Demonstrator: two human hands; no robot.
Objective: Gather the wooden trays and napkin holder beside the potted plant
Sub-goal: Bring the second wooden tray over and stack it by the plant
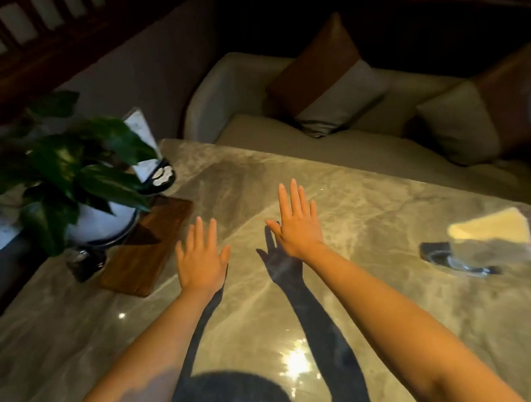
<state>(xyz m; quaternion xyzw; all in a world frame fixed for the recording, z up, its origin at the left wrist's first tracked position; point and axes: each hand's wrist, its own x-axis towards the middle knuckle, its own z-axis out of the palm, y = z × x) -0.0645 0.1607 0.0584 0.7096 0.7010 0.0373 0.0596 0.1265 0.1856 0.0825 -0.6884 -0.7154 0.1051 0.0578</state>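
**Dim lounge, marble counter, both hands spread and empty**

Polished grey-green marble with pale veins makes up the counter [360, 300], glossy enough to throw back a lamp's glare near the lower middle of the frame; behind it sits a cream sofa with brown-and-grey cushions. Both hands hover flat above the stone, fingers splayed, holding nothing: the left hand [203, 256] is lower and closer to the frame's left, the right hand [298, 223] reaches further up toward the middle.

At the left of the frame stands the potted plant [73, 170], broad dark leaves in a rounded white pot. Just beside it, to its right, lies a wooden tray [149, 246]: a flat, dark reddish-brown rectangle with visible grain. It already sits where the task wants it. At the right edge of the frame, well apart from the plant, is a blurred object [485, 242] with a dark base and a pale, paper-like top; it may be the napkin holder, but the blur prevents certainty. I see no second tray clearly.

My reading is that gathering is partly done. The next move probably calls for the right hand to cross toward that right-hand object, grip its rigid base rather than the loose paper, and carry it left beside the tray.
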